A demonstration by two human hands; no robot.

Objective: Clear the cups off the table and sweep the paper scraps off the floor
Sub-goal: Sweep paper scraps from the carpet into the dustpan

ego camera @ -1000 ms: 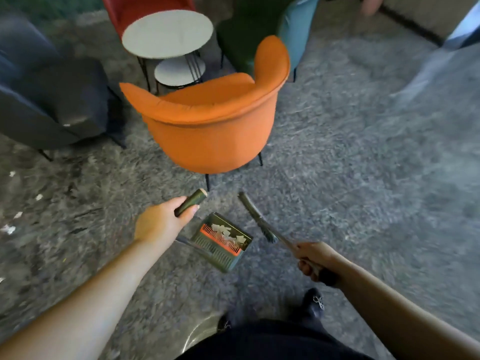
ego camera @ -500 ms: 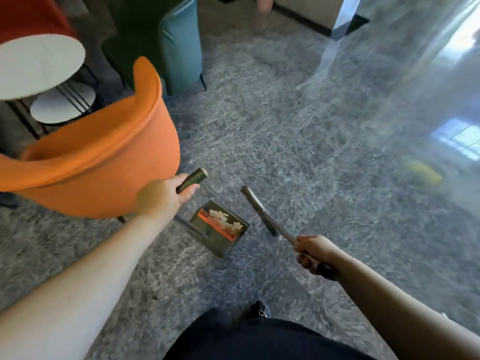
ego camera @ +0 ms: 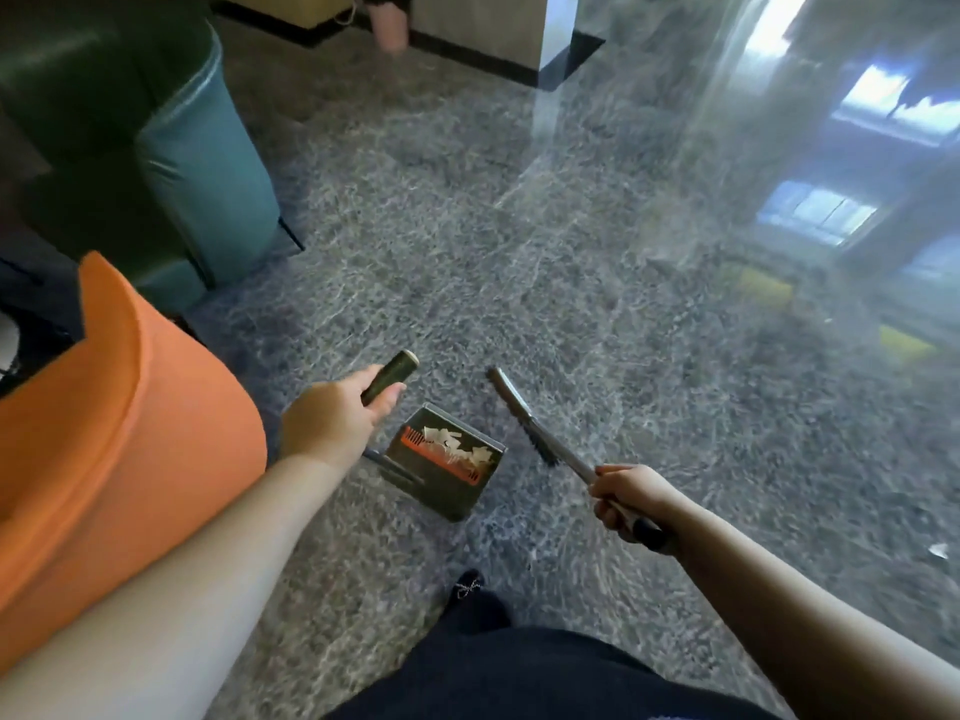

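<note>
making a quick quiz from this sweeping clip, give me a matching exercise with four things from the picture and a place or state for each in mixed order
Things:
1. dustpan
2. broom
3. paper scraps
4. orange chair

Places or states:
A. gripped by the handle in the right hand
B. at the left edge of the view, beside the left arm
C. lying inside the pan
D. hanging from a handle gripped by the left hand

Pairs: 1-D, 2-A, 3-C, 4-B
</note>
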